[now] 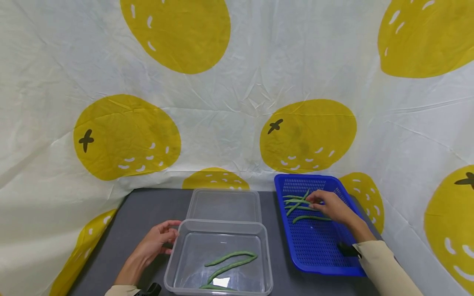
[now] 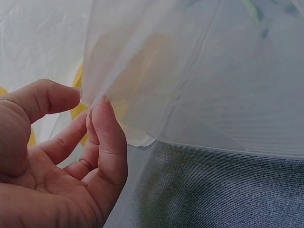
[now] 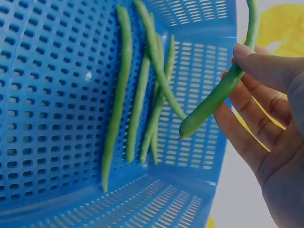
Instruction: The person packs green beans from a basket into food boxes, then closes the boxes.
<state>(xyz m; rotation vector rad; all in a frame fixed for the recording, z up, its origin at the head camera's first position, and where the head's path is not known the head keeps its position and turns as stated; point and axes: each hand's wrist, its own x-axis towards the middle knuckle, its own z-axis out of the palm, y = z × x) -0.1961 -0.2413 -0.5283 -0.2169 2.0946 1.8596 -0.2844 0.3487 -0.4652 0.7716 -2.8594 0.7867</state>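
In my right hand (image 3: 266,104), thumb and fingers pinch a green bean (image 3: 218,97) above the far end of the blue basket (image 1: 314,265). Several more green beans (image 3: 116,104) lie in that basket, some crossing each other. My left hand (image 1: 157,240) is at the upper left corner of a clear plastic container (image 1: 269,263), its fingertips right at the rim and outer wall. Those fingers are loosely bent in the left wrist view. Inside the container lie a few green beans (image 1: 231,269), toward its near right part.
A clear flat lid (image 1: 224,201) lies behind the container on the dark grey table (image 1: 148,209). The basket stands to the container's right, separated by a strip of table. A white cloth (image 1: 222,139) with yellow fruit prints hangs behind and at both sides.
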